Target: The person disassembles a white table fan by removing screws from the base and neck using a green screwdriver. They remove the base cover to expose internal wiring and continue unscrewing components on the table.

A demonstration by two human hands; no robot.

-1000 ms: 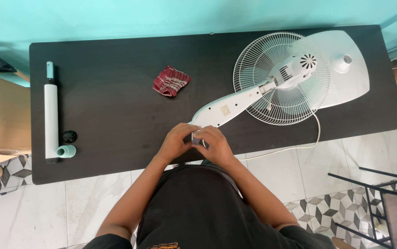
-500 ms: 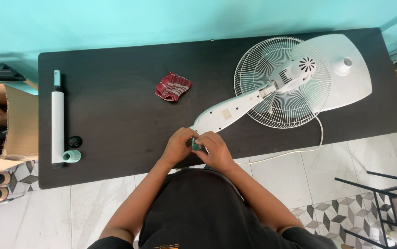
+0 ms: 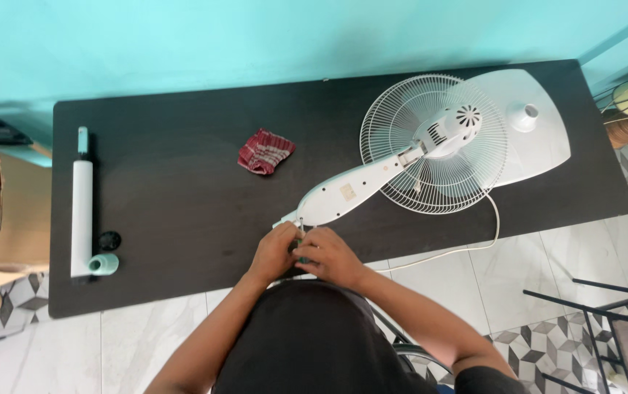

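My left hand and my right hand are pressed together at the near edge of the dark table, fingers closed around a small greenish part at the lower end of the white fan neck. The neck runs up and right to the motor and the round wire grille. What the part is stays mostly hidden by my fingers.
A white fan base lies behind the grille. A red checked cloth sits mid-table. At the left lie a white pole, a mint collar and a black ring. A white cord hangs off the front edge.
Both hands stay together on the small part at the neck's end, with only slight finger shifts. The view has drifted a little, so the table sits lower and further right in frame.
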